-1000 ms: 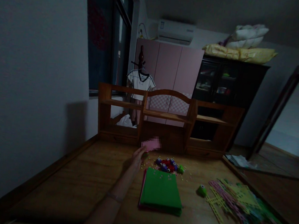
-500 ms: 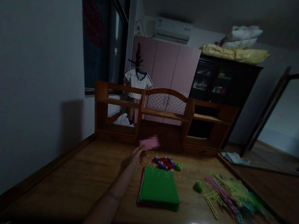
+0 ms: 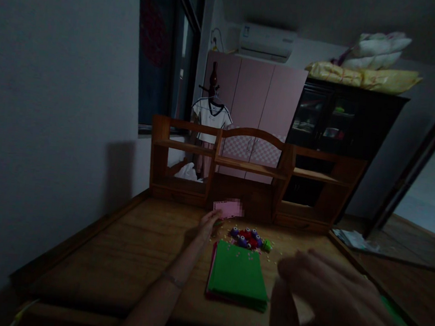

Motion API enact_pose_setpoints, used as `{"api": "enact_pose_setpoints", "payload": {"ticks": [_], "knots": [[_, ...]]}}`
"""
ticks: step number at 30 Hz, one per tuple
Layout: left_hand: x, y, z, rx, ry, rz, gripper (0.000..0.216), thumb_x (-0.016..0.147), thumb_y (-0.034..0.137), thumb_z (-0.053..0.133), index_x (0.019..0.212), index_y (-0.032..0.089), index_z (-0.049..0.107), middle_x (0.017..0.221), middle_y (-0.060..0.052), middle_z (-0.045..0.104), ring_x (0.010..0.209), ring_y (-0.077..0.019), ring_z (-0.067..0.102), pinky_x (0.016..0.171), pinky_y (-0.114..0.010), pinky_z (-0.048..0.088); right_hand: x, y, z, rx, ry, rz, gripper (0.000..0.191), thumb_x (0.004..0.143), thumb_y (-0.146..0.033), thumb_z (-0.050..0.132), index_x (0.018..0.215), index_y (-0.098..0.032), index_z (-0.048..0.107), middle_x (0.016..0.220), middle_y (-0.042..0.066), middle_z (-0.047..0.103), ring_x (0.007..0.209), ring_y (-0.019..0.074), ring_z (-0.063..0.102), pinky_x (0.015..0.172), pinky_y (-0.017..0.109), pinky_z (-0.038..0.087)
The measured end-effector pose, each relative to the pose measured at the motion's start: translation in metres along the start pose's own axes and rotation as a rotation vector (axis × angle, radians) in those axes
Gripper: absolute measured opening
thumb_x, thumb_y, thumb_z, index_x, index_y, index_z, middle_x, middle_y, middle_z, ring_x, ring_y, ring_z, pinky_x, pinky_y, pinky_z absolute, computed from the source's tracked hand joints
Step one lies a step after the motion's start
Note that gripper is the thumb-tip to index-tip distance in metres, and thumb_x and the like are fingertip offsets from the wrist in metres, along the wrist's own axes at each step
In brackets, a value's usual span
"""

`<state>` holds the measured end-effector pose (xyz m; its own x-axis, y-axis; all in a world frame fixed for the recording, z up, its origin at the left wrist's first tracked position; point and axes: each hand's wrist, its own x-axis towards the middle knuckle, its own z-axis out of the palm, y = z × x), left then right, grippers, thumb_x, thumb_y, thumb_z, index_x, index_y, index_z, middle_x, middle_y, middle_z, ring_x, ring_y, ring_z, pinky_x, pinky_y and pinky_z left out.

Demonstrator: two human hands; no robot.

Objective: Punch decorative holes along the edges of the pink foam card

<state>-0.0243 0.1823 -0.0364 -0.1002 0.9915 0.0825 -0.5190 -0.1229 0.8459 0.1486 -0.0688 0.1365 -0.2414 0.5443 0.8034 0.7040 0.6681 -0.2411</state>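
My left hand [image 3: 210,220] reaches over the far part of the wooden desk, fingers closed on the near left edge of a pink sheet of paper [image 3: 226,209] with small holes along its border. Part of the sheet is pixelated. Below it sits a cluster of small purple and red craft punches [image 3: 247,237] with white round tops, beside a green one [image 3: 267,245]. A stack of green paper [image 3: 236,277] lies nearer, with pink bits on top. Large and blurred in the right foreground is my right hand [image 3: 327,297], fingers bent; I cannot make out anything in it.
Small pale paper bits lie scattered around the punches. A low wooden shelf unit [image 3: 218,155] stands along the desk's back edge, and the wall [image 3: 55,120] rises on the left. Green cut paper [image 3: 397,313] shows beyond my right hand, which hides most of that side.
My right hand has come into view at the lower right, covering the cut paper strips and a green punch there. The view has turned slightly left; my left hand still grips the pink sheet.
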Motion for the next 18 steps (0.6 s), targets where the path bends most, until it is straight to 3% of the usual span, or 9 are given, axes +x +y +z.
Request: {"api": "enact_pose_setpoints", "payload": {"ticks": [2, 4, 6, 9, 11, 14, 18], "knots": [[0.004, -0.001, 0.002, 0.014, -0.028, -0.002, 0.044, 0.066, 0.038, 0.075, 0.105, 0.019, 0.064, 0.103, -0.009, 0.066, 0.082, -0.0176, 0.065, 0.064, -0.023, 0.051, 0.024, 0.037, 0.019, -0.105, 0.054, -0.101, 0.007, 0.081, -0.030, 0.054, 0.084, -0.028, 0.059, 0.062, -0.001, 0.057, 0.054, 0.0154, 0.056, 0.056, 0.030, 0.045], [0.009, -0.002, 0.004, 0.021, -0.048, -0.016, 0.048, 0.062, 0.040, 0.077, 0.102, 0.017, 0.065, 0.096, -0.009, 0.068, 0.078, -0.0175, 0.065, 0.063, -0.024, 0.051, 0.038, 0.082, 0.043, -0.153, 0.081, -0.086, 0.010, 0.082, -0.028, 0.053, 0.089, -0.022, 0.058, 0.063, 0.000, 0.056, 0.054, 0.0130, 0.054, 0.055, 0.026, 0.042], [0.013, -0.003, 0.005, 0.030, -0.043, -0.026, 0.051, 0.058, 0.041, 0.080, 0.100, 0.015, 0.066, 0.091, -0.009, 0.069, 0.075, -0.0177, 0.065, 0.062, -0.023, 0.050, 0.041, 0.128, 0.072, -0.084, 0.027, 0.050, 0.026, 0.085, -0.030, 0.050, 0.109, -0.019, 0.054, 0.066, -0.001, 0.057, 0.052, 0.0121, 0.053, 0.051, 0.024, 0.040], [0.016, -0.002, 0.008, 0.055, -0.020, 0.011, 0.051, 0.054, 0.040, 0.082, 0.095, 0.013, 0.068, 0.095, -0.012, 0.069, 0.081, -0.0200, 0.065, 0.067, -0.024, 0.050, 0.030, 0.181, 0.114, 0.262, -0.179, 0.211, 0.059, 0.084, -0.033, 0.052, 0.137, -0.022, 0.030, 0.074, -0.001, 0.062, 0.054, 0.0133, 0.057, 0.051, 0.023, 0.044], [0.017, -0.003, 0.010, 0.068, -0.029, 0.033, 0.051, 0.053, 0.038, 0.083, 0.094, 0.012, 0.069, 0.100, -0.013, 0.068, 0.086, -0.0216, 0.064, 0.072, -0.026, 0.050, 0.021, 0.200, 0.136, 0.482, -0.247, 0.300, 0.070, 0.082, -0.035, 0.055, 0.142, -0.025, 0.021, 0.083, 0.001, 0.065, 0.064, 0.0160, 0.061, 0.056, 0.026, 0.049], [0.018, -0.005, 0.013, 0.081, -0.080, 0.020, 0.054, 0.053, 0.039, 0.083, 0.096, 0.011, 0.069, 0.102, -0.015, 0.067, 0.081, -0.0220, 0.065, 0.071, -0.028, 0.050, 0.010, 0.212, 0.157, 0.779, -0.318, 0.398, 0.072, 0.081, -0.039, 0.060, 0.141, -0.027, 0.023, 0.095, 0.006, 0.066, 0.079, 0.0205, 0.065, 0.069, 0.032, 0.053], [0.018, -0.009, 0.017, 0.067, -0.129, -0.029, 0.063, 0.055, 0.041, 0.082, 0.107, 0.010, 0.065, 0.095, -0.014, 0.068, 0.068, -0.0190, 0.065, 0.063, -0.027, 0.049, 0.000, 0.222, 0.165, 0.902, -0.327, 0.497, 0.074, 0.079, -0.040, 0.066, 0.140, -0.028, 0.027, 0.106, 0.009, 0.063, 0.087, 0.0240, 0.065, 0.074, 0.037, 0.053]]}}
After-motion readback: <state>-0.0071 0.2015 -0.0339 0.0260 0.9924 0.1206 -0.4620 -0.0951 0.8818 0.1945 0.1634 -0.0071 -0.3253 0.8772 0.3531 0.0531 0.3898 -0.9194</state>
